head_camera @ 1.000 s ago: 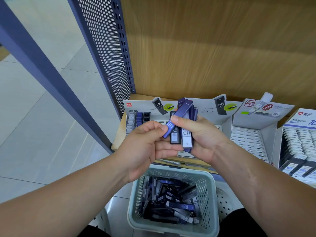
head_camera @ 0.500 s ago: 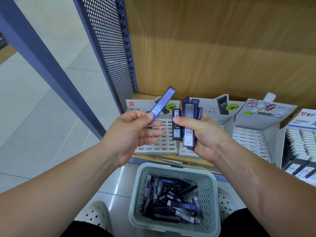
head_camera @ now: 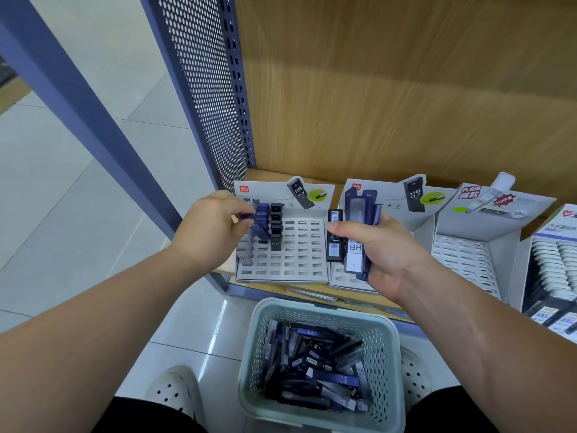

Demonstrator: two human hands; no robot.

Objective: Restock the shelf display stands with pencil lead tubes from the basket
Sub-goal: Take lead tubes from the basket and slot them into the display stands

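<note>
My left hand point(head_camera: 212, 228) pinches a blue pencil lead tube point(head_camera: 259, 225) over the left columns of the leftmost white display stand point(head_camera: 299, 245), where several blue, grey and black tubes stand in slots. My right hand point(head_camera: 379, 251) grips a bundle of lead tubes point(head_camera: 356, 235), blue and black, upright in front of the second stand point(head_camera: 390, 195). A pale green basket point(head_camera: 387, 339) below the shelf edge holds several loose tubes point(head_camera: 315, 364).
Two more stands sit to the right: a white one point(head_camera: 462, 257) with bare slots and a full one point(head_camera: 552, 270) at the frame edge. A perforated blue side panel point(head_camera: 206, 89) and a slanting blue post point(head_camera: 78, 98) bound the shelf's left. My shoes point(head_camera: 175, 392) flank the basket.
My left hand has drawn one blue tube out of the bundle, carried it left and lowered it to the left stand's slots. The right hand keeps the bundle, slightly lower.
</note>
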